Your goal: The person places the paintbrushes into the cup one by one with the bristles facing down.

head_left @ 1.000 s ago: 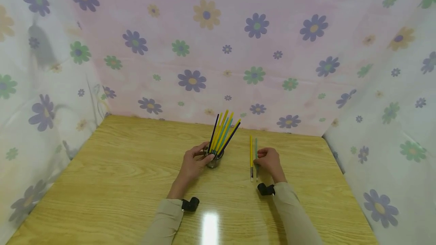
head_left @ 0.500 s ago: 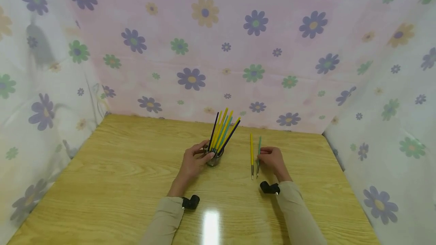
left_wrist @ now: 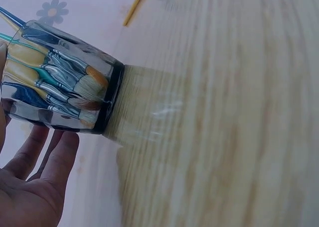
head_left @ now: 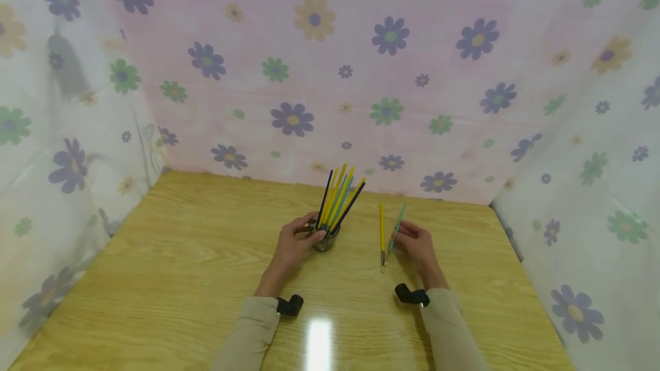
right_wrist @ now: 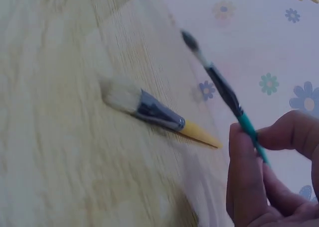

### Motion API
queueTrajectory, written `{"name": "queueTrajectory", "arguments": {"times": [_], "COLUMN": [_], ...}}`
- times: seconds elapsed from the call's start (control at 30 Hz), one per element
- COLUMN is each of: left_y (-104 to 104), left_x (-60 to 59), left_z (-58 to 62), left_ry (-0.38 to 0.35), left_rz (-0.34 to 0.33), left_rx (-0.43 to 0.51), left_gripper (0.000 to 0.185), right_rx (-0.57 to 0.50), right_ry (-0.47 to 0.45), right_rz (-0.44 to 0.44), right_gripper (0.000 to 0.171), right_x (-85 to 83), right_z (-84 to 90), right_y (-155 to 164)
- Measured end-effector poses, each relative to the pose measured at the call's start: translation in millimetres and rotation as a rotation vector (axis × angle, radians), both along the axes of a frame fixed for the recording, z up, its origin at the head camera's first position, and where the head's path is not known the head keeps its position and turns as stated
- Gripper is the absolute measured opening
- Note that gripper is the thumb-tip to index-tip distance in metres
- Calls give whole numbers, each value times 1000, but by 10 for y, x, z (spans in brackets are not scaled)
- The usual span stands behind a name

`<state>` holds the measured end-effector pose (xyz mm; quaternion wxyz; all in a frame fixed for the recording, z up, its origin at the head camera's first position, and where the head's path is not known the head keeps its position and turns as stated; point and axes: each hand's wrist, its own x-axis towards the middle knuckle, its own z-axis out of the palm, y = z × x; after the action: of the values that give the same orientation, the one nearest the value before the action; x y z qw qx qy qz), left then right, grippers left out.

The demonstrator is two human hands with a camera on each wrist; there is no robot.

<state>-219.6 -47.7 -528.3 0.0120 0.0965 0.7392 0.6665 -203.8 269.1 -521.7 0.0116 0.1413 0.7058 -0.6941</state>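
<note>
Flowery pastel cloth hangs all around a light wooden bench (head_left: 180, 279), so the whole setup sits in a little fabric booth.

Going left to right: the left hand (head_left: 291, 248) is curled round a small glass cup (head_left: 325, 241), thumb on one side and fingers on the other, holding it upright on the bench. The left wrist view shows it's clear glass with a dark thick base (left_wrist: 112, 100), stuffed with brushes (head_left: 337, 199) standing bristles-down, handles fanning up in yellow, teal and dark purple. Glass like that is probably heavy-ish, slick and top-loaded with all those handles, so it makes sense to hold it low around the wall.

Just right of the cup, a yellow brush (head_left: 382, 233) lies flat on the bench, bristles pointing toward the person, nobody touching it.

Right beside that, the right hand (head_left: 420, 248) has a teal brush (head_left: 396, 231) pinched between thumb and fingertips (right_wrist: 241, 152) on the handle just behind the dark ferrule (right_wrist: 222, 90). It's tilted with the bristle end down near the bench; can't quite tell if the tip touches. This thing looks super light, stiff and thin, so a fingertip pinch seems plenty. I'd keep off the bristles though, they're soft and splay easily.
</note>
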Motion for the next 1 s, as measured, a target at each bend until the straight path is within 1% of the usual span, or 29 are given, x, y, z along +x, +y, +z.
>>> {"name": "queueTrajectory", "arguments": {"times": [0.13, 0.3, 0.53, 0.77, 0.87, 1.0], "left_y": [4, 3, -7, -17, -9, 11], "left_x": [4, 4, 0, -4, -1, 4], "left_z": [0, -10, -8, -5, -9, -18], "left_ry": [-7, -1, 1, 2, 12, 30], "left_rz": [-1, -3, 3, 8, 8, -5], "left_rx": [6, 6, -1, 5, 1, -2], "left_gripper": [51, 52, 52, 51, 51, 52], "right_rx": [-32, -109, -223, -276, -324, -351], "right_ry": [53, 133, 219, 309, 364, 430], "right_rz": [43, 41, -10, -90, -106, -125], "right_gripper": [56, 53, 50, 38, 37, 38], "right_x": [40, 58, 100, 167, 187, 209], "right_z": [-18, 1, 45, 106, 152, 203], "right_y": [-43, -132, -323, -567, -678, -789]}}
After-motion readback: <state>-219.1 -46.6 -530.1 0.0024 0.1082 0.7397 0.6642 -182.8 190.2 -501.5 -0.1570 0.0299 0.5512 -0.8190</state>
